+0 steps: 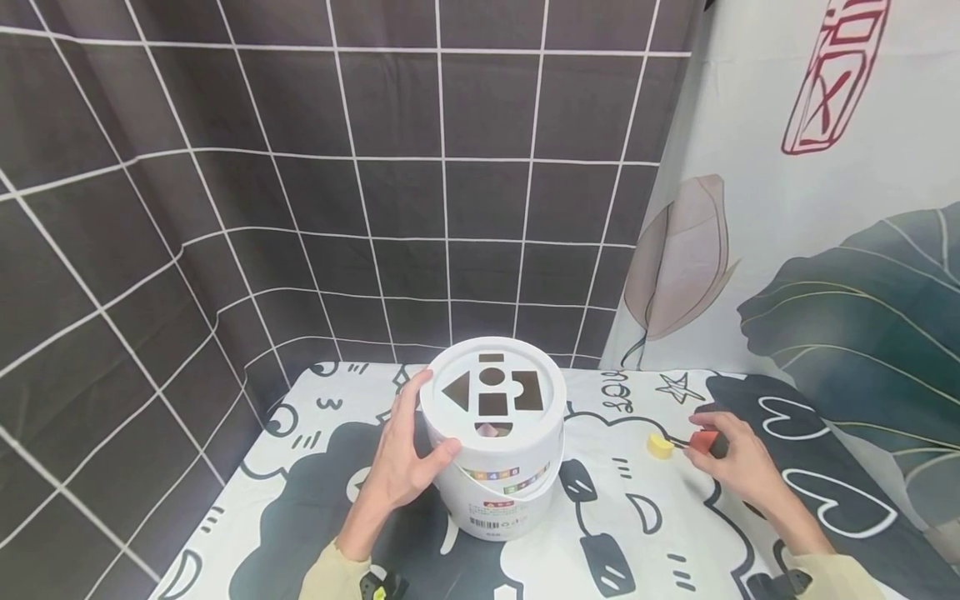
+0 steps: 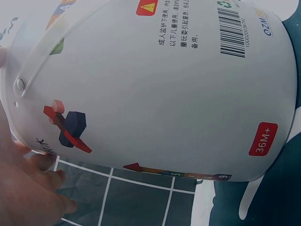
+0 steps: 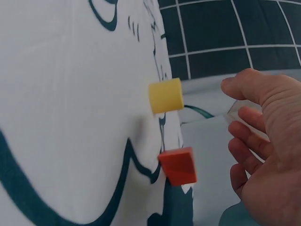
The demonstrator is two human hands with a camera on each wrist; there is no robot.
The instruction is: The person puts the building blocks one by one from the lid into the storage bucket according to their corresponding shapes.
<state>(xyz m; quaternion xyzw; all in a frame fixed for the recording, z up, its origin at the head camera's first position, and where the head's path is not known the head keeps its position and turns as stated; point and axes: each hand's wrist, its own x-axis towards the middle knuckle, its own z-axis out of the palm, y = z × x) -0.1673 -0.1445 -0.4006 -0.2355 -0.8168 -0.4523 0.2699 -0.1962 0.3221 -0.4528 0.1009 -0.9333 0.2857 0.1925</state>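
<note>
A white shape-sorter bucket (image 1: 491, 500) stands upright on the patterned cloth, its lid (image 1: 442, 417) cut with several shaped holes. My left hand (image 1: 405, 454) holds the rim from the left, thumb at the front and fingers along the side; in the left wrist view some fingers curl beside the lid edge. Off to the right, my right hand (image 1: 738, 462) is over a red block (image 1: 702, 441), thumb and fingers spread. The right wrist view has a gap between that hand (image 3: 268, 136) and the red block (image 3: 178, 166). Left of it lies a yellow rounded block (image 1: 660, 447).
Black-and-white cloth (image 1: 637, 542) with cartoon drawings covers the table. Behind it hangs a dark curtain (image 1: 487, 200) with a white grid, meeting a pale leaf-print curtain (image 1: 787, 200) on the right. Something pinkish (image 1: 489, 430) shows through the bucket's front hole.
</note>
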